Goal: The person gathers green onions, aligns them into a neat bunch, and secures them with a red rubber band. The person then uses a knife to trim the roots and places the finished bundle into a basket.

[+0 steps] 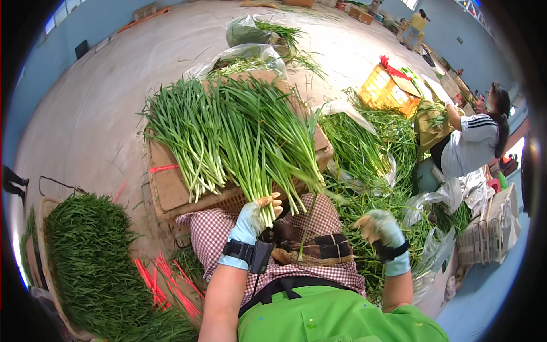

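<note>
My left hand (258, 213), in a light blue fingerless glove, grips the pale stem ends of a bunch of garlic chives (243, 149). Their green leaves stretch away from me over a cardboard-topped crate (173, 192). More chives (188, 128) lie on the left of this cardboard, and another pile (273, 115) lies on its right. My right hand (380, 231), gloved alike and blurred, hovers over loose chives (363, 243) with nothing visible in it; its fingers look apart. A single stalk (305, 231) hangs down across my checked apron (316, 213).
A crate packed with chives (89, 256) stands at left beside red ties (171, 282). Loose greens (384, 149) and plastic bags (431, 205) spread along the right. An orange crate (380, 89) lies tilted beyond. Another person (470, 132) sits at right, handling greens; bagged greens (252, 60) stand ahead.
</note>
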`<control>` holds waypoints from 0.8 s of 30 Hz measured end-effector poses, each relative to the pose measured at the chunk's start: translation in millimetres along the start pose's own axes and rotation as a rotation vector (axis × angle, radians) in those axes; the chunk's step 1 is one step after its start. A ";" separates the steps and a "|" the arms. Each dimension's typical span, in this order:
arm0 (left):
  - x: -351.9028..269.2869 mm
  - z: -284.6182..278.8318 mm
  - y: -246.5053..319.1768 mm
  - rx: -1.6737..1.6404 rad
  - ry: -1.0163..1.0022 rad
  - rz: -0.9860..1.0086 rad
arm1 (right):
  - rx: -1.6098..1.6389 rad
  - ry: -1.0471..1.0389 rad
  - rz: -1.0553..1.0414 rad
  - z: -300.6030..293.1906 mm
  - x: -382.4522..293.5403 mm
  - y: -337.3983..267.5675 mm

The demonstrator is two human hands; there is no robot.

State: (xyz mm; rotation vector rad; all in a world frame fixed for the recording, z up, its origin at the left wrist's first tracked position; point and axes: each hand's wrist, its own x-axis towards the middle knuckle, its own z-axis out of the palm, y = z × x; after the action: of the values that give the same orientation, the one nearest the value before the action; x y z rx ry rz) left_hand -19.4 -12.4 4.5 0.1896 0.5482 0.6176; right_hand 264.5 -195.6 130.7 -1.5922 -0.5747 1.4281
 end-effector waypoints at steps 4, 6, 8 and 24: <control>2.9 2.7 -5.0 0.105 0.085 0.026 | -0.625 0.326 -0.054 -20.8 -1.9 -10.7; 3.8 5.5 -7.9 0.094 0.083 0.038 | -0.474 0.057 0.020 -3.9 -3.6 -12.9; 5.6 9.4 -9.8 0.106 0.128 0.028 | -0.655 -0.222 -0.093 23.0 -6.4 -14.6; 13.4 10.8 -11.4 -0.056 0.062 -0.028 | -1.478 -0.326 -0.532 80.6 36.9 40.6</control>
State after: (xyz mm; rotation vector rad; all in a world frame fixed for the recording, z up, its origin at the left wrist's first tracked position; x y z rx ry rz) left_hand 1.2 -13.6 4.1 0.1102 0.5912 0.6127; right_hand 187.6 -160.9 82.0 -1.9098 -2.4112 0.7427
